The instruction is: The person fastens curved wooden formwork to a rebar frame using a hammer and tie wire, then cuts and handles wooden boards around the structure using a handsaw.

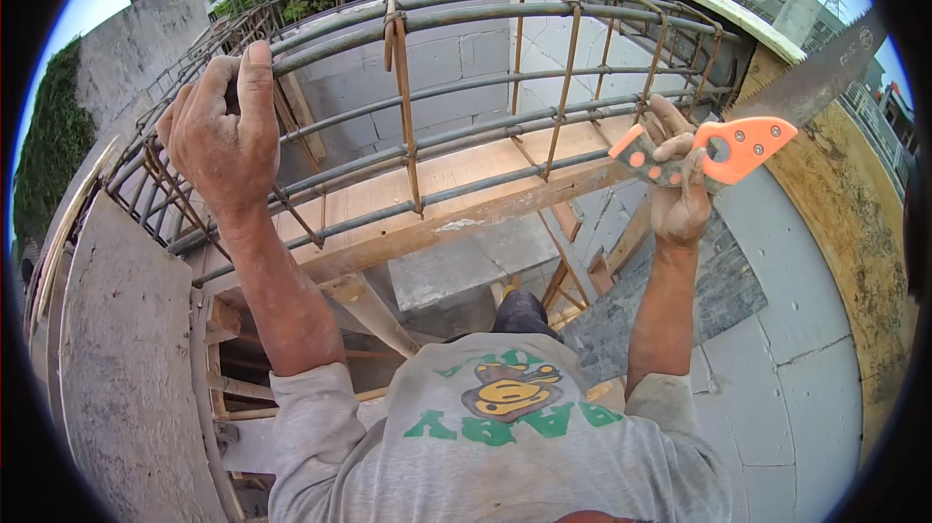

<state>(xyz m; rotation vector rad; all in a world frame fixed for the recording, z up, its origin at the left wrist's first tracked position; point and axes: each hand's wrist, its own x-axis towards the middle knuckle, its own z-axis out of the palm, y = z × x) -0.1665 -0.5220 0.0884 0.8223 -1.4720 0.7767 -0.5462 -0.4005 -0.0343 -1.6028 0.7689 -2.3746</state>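
My right hand (677,174) is closed round the grip of a hand saw with an orange and grey handle (762,143). Its toothed blade (815,75), brownish and worn, points up and away to the right. On the other side, my left hand (225,130) is curled over the upper bars of a rebar cage (437,16), thumb pointing up; the exact contact behind the fingers is hidden. Long dark bars and rusty stirrups (404,106) make up the cage, which spans across in front of me above a timber formwork board (437,183).
Grey block walls (767,358) stand at right, beside a stained plywood panel (845,203). A dusty board (126,329) rises at left. Below are timber props (374,314) and a grey slab (476,266). A dark sheet (680,300) leans beneath my right arm.
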